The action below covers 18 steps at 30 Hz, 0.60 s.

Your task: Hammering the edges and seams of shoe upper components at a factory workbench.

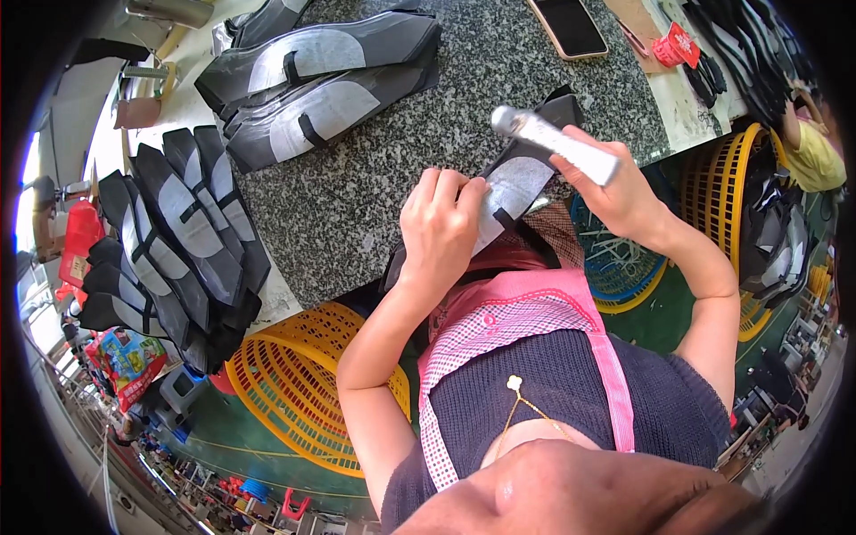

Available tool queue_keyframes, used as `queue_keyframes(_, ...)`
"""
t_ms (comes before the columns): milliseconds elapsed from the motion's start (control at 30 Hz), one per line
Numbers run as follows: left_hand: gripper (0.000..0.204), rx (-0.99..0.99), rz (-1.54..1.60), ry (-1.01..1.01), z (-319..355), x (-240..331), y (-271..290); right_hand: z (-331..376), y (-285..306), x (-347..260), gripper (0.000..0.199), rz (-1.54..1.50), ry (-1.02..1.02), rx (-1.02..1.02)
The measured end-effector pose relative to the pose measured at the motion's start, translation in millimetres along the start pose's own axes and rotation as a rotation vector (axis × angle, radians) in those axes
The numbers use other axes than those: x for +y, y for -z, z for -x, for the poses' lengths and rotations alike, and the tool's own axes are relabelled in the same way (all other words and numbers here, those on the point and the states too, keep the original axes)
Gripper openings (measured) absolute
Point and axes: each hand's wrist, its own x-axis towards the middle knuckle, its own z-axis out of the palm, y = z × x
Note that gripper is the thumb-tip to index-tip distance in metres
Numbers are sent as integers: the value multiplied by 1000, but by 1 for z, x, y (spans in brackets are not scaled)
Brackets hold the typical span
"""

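Observation:
My right hand (611,187) is closed round a silvery-white tool that looks like a hammer (563,145), its rounded end pointing left. Below it, a dark shoe upper (520,185) with a pale grey patch and a small black tab lies along the near edge of the granite slab. My left hand (443,220) has curled fingers pinching the left side of that upper; part of it is hidden under the hand. A pile of similar shoe uppers (312,111) rests on the slab at the far left.
More uppers (187,223) are fanned out at the left edge. A phone (568,27) lies at the far side of the granite slab (330,223). Yellow baskets (294,392) stand below, left and right. A blue basket (615,259) holds thin scraps. Another person's sleeve (816,156) shows at right.

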Motion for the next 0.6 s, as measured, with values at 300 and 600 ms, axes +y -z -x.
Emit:
queue_keyframes(300,13,-157,365,349,11,-9,25,-4,-19,7,21,25,14,-195)
queue_keyframes(600,10,-12,331,221,24,-11,23,5,-30,-5,17,148,100,-323)
